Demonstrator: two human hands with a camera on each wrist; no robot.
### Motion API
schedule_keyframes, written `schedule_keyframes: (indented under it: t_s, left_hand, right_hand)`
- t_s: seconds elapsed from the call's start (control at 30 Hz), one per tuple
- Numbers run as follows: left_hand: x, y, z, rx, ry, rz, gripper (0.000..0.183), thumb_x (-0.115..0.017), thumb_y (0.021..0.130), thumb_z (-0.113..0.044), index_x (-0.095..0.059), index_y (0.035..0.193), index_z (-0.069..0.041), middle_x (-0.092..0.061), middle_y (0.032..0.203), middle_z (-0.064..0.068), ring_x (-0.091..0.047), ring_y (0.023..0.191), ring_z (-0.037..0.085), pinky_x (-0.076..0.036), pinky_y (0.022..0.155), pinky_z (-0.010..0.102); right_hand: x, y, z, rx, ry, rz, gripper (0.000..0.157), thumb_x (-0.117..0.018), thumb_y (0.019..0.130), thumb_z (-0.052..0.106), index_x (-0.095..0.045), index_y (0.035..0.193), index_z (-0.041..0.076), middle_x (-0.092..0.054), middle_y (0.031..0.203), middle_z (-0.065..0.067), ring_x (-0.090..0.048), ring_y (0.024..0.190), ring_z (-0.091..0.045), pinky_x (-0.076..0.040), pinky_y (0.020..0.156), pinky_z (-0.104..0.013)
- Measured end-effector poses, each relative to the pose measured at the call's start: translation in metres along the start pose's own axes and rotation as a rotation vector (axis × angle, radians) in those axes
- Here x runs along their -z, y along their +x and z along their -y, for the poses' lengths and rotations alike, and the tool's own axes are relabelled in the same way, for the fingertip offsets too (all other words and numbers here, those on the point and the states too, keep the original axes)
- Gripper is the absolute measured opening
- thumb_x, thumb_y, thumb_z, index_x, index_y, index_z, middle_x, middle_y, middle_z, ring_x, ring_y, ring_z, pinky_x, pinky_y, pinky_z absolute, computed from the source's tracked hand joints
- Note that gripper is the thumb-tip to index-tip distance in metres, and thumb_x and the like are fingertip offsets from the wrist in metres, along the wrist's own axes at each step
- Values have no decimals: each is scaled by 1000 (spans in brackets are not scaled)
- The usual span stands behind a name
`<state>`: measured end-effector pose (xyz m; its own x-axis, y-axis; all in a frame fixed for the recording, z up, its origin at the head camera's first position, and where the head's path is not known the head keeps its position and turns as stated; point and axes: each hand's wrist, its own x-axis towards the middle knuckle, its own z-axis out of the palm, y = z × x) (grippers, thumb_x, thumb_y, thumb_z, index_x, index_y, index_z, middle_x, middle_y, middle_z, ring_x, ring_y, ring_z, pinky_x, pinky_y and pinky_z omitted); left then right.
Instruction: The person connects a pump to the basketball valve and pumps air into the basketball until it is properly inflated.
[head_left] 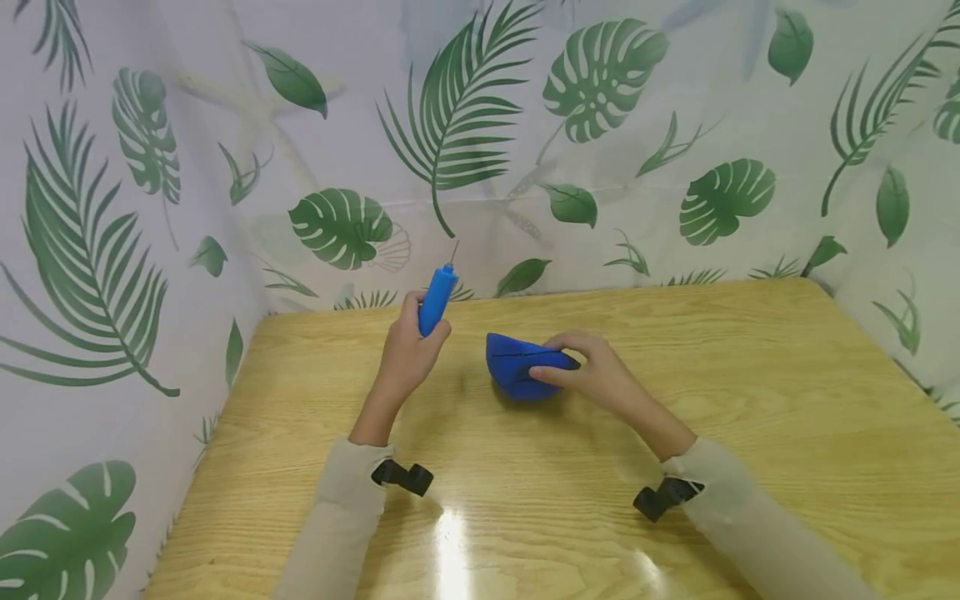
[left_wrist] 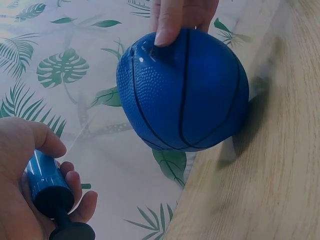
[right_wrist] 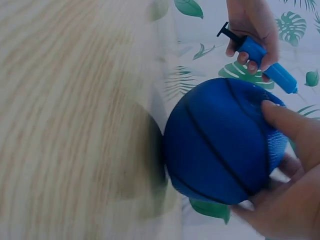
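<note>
My left hand (head_left: 408, 346) grips a small blue hand pump (head_left: 438, 302) by its barrel, a thin metal needle pointing up and away from me. In the left wrist view the pump's black handle (left_wrist: 71, 232) shows below the fingers. To the right, my right hand (head_left: 592, 371) pinches a blue ball (head_left: 521, 367) with black seam lines, thumb on the near side. The ball is soft and partly deflated, its top dented in under the fingers. Its underside is close over the wooden table. Pump and ball are apart, the needle well above the ball's level.
The wooden table (head_left: 525, 500) stretches out around both hands. Behind and at the sides hangs a white cloth (head_left: 487, 217) printed with green leaves. A black wrist camera (head_left: 402, 477) sits on the left sleeve, another camera (head_left: 667, 497) on the right.
</note>
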<state>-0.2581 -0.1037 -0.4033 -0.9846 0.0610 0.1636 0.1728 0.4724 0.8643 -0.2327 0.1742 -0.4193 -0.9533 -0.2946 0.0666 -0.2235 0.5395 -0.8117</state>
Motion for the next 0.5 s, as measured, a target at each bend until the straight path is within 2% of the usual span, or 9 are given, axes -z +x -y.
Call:
schedule_keyframes:
  t_s: [0.07,0.13,0.33,0.5]
  left_hand:
    - [1,1,0,-3,-5,-2,50,-53,96,-25,-43,141,-9,-62,122,23,-62,95,35,-51,76,42]
    - [1,2,0,-7,-8,-1,50,-53,96,-25,-43,142,-9,-62,122,22,-62,96,34,-51,77,41]
    - [5,2,-2,-19,-10,25,49,-53,100,-30,-42,143,-10,-62,123,21,-62,100,34,-52,81,45]
    - [13,0,-8,-62,2,79,52,-51,105,-33,-37,148,-8,-57,134,23,-60,112,38,-53,92,54]
  right_hand:
    - [-1,4,0,38,44,-2,35,-78,93,26,-71,120,6,-69,126,-16,-61,121,-32,-51,103,-50]
    - [0,7,-1,61,68,-13,36,-75,95,25,-70,125,7,-70,126,-14,-65,119,-30,-55,99,-47]
    - [13,10,2,119,15,-84,39,-69,99,21,-65,134,5,-67,132,-19,-64,122,-38,-54,101,-57]
    - [32,16,20,203,-54,-177,32,-69,98,17,-68,128,3,-70,125,-22,-67,116,-41,-56,96,-60]
